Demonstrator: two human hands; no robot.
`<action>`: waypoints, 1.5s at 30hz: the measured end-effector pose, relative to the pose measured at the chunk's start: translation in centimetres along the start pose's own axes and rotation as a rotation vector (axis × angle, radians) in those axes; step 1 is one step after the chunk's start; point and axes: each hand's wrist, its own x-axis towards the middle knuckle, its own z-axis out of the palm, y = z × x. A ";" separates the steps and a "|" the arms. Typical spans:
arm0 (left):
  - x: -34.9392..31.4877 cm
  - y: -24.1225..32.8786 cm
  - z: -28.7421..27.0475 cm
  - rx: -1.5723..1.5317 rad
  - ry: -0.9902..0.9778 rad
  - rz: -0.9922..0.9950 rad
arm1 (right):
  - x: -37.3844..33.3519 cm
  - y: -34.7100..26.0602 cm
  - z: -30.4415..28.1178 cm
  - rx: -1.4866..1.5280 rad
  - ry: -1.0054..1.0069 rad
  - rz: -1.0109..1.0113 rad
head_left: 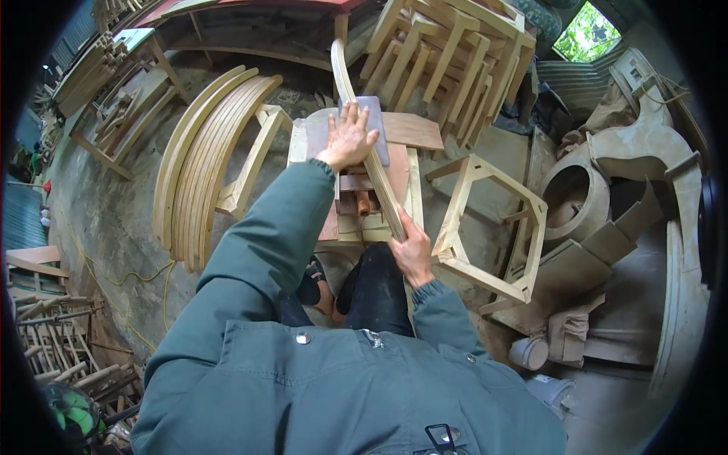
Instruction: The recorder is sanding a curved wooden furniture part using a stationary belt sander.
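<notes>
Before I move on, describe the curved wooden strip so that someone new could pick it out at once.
Start at the wooden workbench just above the picture's centre. Over it runs the curved wooden strip, its middle under the left hand and its near end in the right hand. Unlike the curved pieces grouped at left, it lies singly, with hands on it.

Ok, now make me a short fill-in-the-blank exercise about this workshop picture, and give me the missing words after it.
1. The ____ hand grips the near end of the curved wooden strip.
2. The left hand is ____ from the person's body than the other hand.
3. The stack of curved wooden pieces is on the person's ____ side.
4. The leaves seen through the opening at the top right are ____ in colour.

Missing words: right; farther; left; green.
</notes>
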 end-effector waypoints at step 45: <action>-14.0 2.3 -2.3 -0.194 0.190 0.009 | -10.8 1.3 -2.3 1.022 -0.293 0.542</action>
